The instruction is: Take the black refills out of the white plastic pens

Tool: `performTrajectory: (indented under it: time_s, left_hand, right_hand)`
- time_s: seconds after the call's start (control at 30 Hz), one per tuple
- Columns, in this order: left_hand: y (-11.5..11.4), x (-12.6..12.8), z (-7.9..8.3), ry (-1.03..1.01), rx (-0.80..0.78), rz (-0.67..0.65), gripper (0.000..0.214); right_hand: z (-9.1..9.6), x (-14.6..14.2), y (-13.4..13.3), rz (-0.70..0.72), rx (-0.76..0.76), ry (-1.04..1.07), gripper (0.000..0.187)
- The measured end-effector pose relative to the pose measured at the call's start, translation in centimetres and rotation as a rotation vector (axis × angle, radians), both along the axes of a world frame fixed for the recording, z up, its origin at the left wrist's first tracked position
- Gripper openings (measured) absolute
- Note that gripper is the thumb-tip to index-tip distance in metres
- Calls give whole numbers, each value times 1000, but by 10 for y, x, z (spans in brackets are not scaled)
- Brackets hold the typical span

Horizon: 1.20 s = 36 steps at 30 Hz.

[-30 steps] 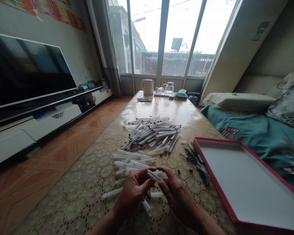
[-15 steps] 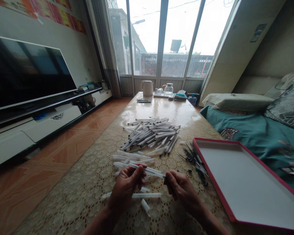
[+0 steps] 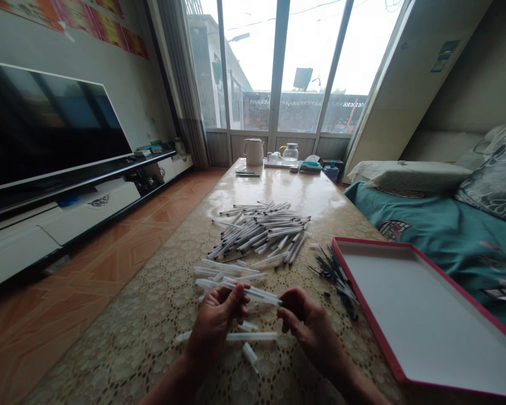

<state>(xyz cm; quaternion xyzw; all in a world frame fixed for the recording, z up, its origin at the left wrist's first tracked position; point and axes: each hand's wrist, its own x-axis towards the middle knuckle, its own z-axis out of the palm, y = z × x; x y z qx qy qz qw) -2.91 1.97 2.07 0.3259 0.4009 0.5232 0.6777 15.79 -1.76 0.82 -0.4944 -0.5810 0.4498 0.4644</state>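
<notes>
A translucent white pen barrel (image 3: 259, 294) slants between my two hands above the table. My left hand (image 3: 220, 315) is closed around its left part. At the barrel's dark right end, the thumb and fingers of my right hand (image 3: 306, 318) are pinched together. Beneath and behind the left hand lie several loose clear barrels and caps, among them a barrel (image 3: 255, 336) and a short cap (image 3: 250, 354). Farther off is a big heap of pens (image 3: 261, 230) with dark ends. Right of my right hand sits a small pile of black refills and parts (image 3: 337, 275).
A shallow red-rimmed box lid (image 3: 388, 349) takes up the right side of the patterned table (image 3: 143, 332). At the far end stand a beige jug (image 3: 253, 152), a glass pitcher (image 3: 290, 153) and a tissue pack (image 3: 310, 165). A bed (image 3: 430, 216) borders the right side.
My right hand has shifted its grip at the barrel's right end, its fingers turning slightly. The left hand and the barrel have barely moved.
</notes>
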Motion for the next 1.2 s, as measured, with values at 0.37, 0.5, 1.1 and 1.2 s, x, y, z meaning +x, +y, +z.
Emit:
performTrajectory:
  time_s: [0.37, 0.5, 1.1, 1.2]
  left_hand:
    - [-2, 1, 1, 32, 20, 4, 31]
    - [-1, 1, 1, 24, 23, -5, 31]
    - [-1, 1, 3, 53, 23, 1, 33]
    - [-1, 1, 3, 62, 24, 3, 34]
  right_hand:
    - [-5, 2, 0, 5, -13, -58, 34]
    - [-9, 4, 2, 22, -43, -50, 42]
    - [-11, 3, 3, 13, -21, -83, 39]
    - [-7, 3, 3, 15, -37, -36, 35]
